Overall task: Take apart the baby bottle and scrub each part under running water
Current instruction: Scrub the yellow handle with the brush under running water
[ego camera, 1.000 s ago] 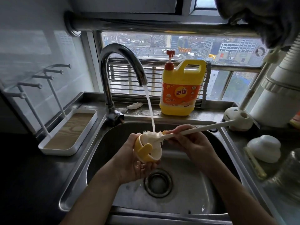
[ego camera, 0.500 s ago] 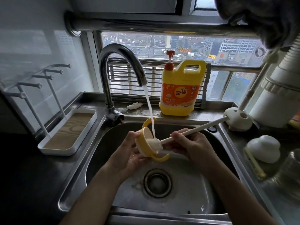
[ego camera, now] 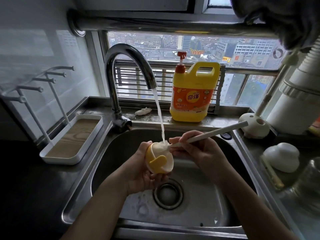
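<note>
Over the steel sink [ego camera: 223,201], my left hand [ego camera: 141,172] grips a yellow and cream bottle collar with handles [ego camera: 160,161]. My right hand [ego camera: 200,153] holds the long white handle of a bottle brush [ego camera: 213,135], whose bristle head is pushed into the collar's top. Water from the curved tap [ego camera: 124,70] falls in a stream onto the bristles. On the counter to the right lie a white dome-shaped bottle cap [ego camera: 281,156] and, blurred at the edge, the clear bottle body [ego camera: 310,186].
A yellow detergent jug [ego camera: 192,94] with a red pump stands on the sill behind the sink. A white drying rack with a wood-look tray [ego camera: 72,139] sits at the left. A white brush holder [ego camera: 254,125] is at the right rear. The drain [ego camera: 168,194] lies below my hands.
My left hand has turned the collar so a yellow handle faces me and the opening points up. The brush head has shifted to the collar's top rim under the stream.
</note>
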